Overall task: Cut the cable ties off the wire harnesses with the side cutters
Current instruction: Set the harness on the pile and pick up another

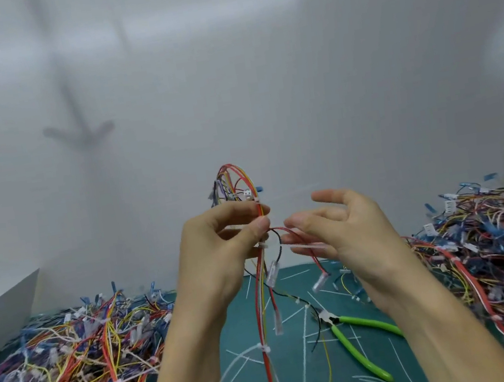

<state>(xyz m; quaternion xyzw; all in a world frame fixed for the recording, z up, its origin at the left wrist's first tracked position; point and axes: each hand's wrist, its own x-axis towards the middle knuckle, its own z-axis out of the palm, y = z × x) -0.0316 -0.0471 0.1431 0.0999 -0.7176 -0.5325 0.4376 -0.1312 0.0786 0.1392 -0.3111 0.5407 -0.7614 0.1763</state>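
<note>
Two-handed, at centre frame: with the left hand (221,255) pinching the wire harness (262,288) upright, thumb against fingertips; with the right hand (345,228) touching its red loop, fingers loose and spread; leaving the green-handled side cutters (332,323) lying on the counter (241,321), lower right of centre.

Your left hand (218,255) and right hand (349,231) were bare; both forearms (186,366) bare as well, uncovered as far as showed.
</note>
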